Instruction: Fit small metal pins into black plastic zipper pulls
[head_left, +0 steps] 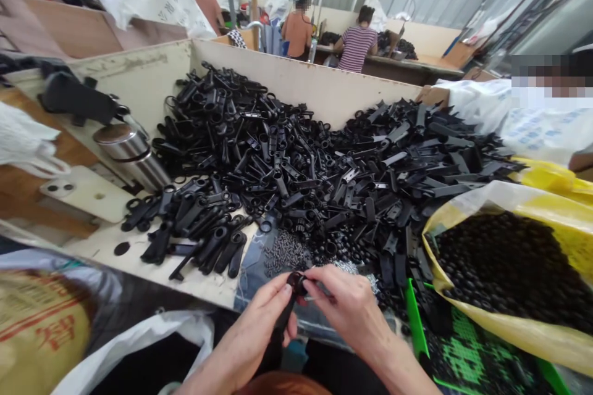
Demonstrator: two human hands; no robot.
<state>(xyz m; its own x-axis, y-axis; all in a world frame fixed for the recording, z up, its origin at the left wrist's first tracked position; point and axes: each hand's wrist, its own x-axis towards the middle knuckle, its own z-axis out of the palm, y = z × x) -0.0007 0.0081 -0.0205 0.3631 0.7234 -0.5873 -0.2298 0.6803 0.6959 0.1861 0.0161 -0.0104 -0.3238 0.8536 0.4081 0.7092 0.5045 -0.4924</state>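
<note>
the black plastic zip pull (291, 299) lies between both hands, long axis slanting down toward the body — left hand (252, 327) pinches its stem closed, right hand (347, 308) grips its top end.

A stainless steel flask (132, 154) lies tilted on the tabletop (99, 253), and a yellow plastic bag (467, 228) holds black beads (509, 271). Beyond the board partition (287, 83), a person in a striped shirt (359, 49) and another in an orange shirt (296, 34) sit at a bench (407, 65).

Black plastic pull tab (286, 315), ring end up, tilted, pinched between left hand (252, 321) and right hand (345, 305).
</note>
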